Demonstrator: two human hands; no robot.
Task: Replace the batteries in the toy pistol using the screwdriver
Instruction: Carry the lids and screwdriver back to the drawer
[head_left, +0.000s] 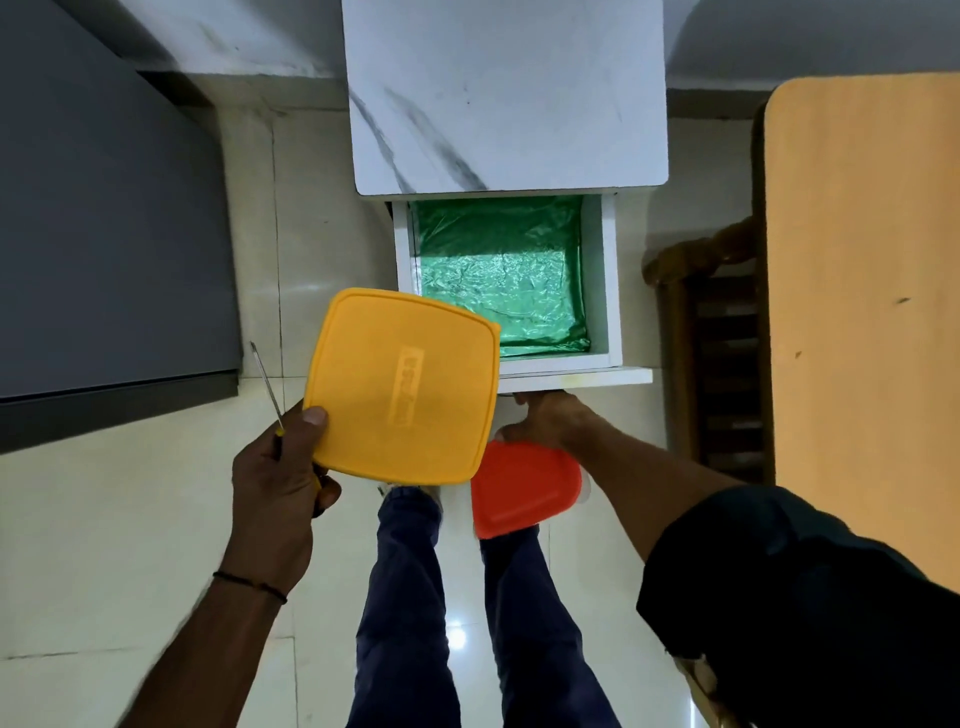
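My left hand (280, 478) grips a yellow-lidded box (402, 387) with the thumb on its lid, and holds a thin screwdriver (266, 382) whose shaft points up to the left. My right hand (540, 418) reaches under the front of the open drawer (605, 280) and holds a red-lidded box (524, 491) below it. The drawer is lined with green crinkled sheet (501, 270) and shows nothing else inside. No toy pistol or batteries are in view.
The drawer belongs to a white marble-topped side table (509, 93). A grey bed or cabinet (104, 208) stands at the left, an orange-tan tabletop (862, 286) and a dark wooden chair (722, 364) at the right. My legs stand on pale glossy floor tiles (130, 519).
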